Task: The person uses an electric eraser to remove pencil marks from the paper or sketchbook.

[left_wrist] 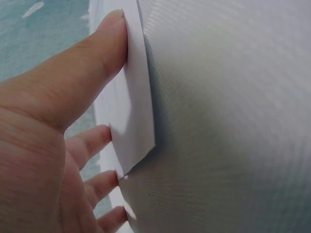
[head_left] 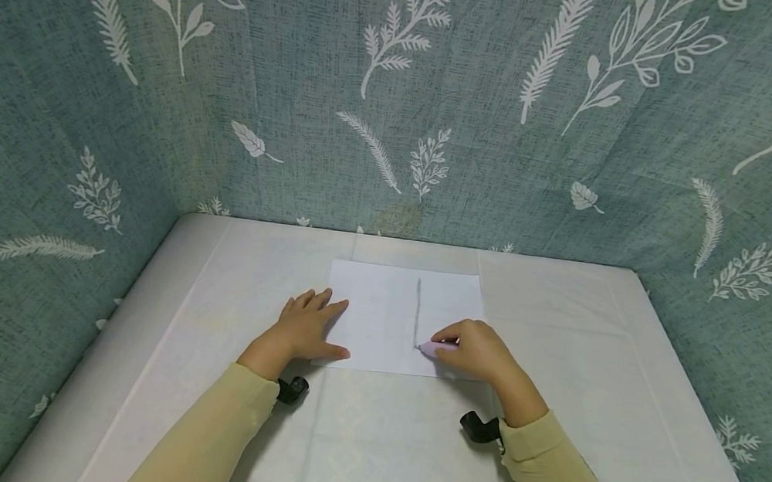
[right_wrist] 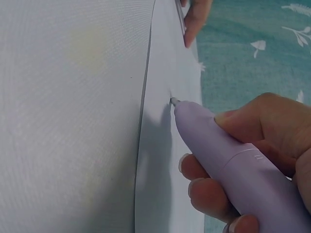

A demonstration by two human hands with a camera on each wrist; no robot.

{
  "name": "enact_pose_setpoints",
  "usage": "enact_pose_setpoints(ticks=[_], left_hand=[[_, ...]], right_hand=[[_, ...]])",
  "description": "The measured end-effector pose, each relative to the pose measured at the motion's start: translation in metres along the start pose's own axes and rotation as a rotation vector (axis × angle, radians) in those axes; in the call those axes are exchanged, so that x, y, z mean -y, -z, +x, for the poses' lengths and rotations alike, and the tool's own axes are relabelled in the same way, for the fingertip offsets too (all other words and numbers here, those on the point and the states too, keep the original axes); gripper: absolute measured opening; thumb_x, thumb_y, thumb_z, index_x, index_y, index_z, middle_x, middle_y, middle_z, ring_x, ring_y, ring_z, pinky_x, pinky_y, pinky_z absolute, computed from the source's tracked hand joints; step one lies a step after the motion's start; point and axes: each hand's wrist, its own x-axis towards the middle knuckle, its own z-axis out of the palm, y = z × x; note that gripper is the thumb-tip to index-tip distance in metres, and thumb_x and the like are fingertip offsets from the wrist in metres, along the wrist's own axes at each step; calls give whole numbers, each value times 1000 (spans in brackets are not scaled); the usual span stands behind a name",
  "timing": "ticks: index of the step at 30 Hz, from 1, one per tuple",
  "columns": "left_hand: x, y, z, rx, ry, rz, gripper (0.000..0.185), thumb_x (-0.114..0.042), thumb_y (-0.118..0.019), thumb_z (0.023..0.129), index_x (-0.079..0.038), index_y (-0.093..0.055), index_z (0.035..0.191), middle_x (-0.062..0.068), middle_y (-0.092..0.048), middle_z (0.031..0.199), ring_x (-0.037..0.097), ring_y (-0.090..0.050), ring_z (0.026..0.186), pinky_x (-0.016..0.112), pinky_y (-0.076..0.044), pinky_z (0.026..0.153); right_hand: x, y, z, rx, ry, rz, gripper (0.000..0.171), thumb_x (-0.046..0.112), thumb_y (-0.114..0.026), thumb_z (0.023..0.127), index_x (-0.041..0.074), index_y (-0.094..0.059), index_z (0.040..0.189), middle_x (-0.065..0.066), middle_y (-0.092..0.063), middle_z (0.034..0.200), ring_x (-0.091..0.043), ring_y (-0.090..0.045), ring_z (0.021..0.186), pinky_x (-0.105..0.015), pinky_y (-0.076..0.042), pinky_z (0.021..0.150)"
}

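A white sheet of paper (head_left: 389, 311) lies on the white table (head_left: 558, 343), with a straight grey line (head_left: 417, 310) running down its middle. My left hand (head_left: 308, 327) lies flat on the sheet's left edge, fingers spread, the thumb (left_wrist: 92, 53) pressing the paper (left_wrist: 133, 111) down. My right hand (head_left: 469, 348) grips a lilac pen-shaped tool (right_wrist: 228, 160); its tip (right_wrist: 173, 101) touches the paper at the near end of the line. In the head view only the tool's front (head_left: 433, 348) shows beyond my fingers.
Teal fabric with white leaf prints (head_left: 400, 95) walls the table at the back and both sides. The table's rounded left edge (head_left: 120, 324) drops off beside the fabric. Black wrist camera mounts (head_left: 480, 427) sit under both yellow sleeves.
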Motion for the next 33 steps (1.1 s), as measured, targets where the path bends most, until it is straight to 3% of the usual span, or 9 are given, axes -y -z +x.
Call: enact_pose_setpoints(ticks=[6, 14, 25, 33], left_hand=[[1, 0, -1, -1, -10, -2, 98, -58, -78, 79, -17, -36, 157, 20, -19, 164, 48, -12, 149, 67, -9, 116], [0, 0, 0, 5, -8, -1, 97, -58, -78, 79, -18, -36, 157, 20, -19, 164, 47, -12, 149, 66, -9, 117], [1, -2, -3, -3, 9, 12, 98, -59, -78, 78, -17, -37, 157, 20, -20, 164, 47, -13, 149, 65, -10, 117], [1, -2, -1, -14, 3, 9, 98, -60, -78, 78, -18, -37, 157, 20, -20, 164, 47, -12, 149, 66, -9, 117]], right_hand=[[-1, 0, 0, 5, -9, 16, 15, 20, -78, 88, 15, -81, 101, 1, -75, 98, -13, -64, 85, -36, -53, 78], [-6, -2, -3, -8, 42, 21, 16, 16, -76, 87, 11, -78, 102, 1, -73, 96, -14, -64, 86, -38, -53, 81], [-11, -8, -9, -47, 43, 15, 15, 17, -79, 85, 14, -77, 99, 6, -71, 92, -11, -61, 82, -36, -51, 79], [-14, -7, -7, -66, 85, -9, 17, 15, -80, 83, 15, -79, 100, 2, -74, 99, -14, -66, 88, -37, -53, 81]])
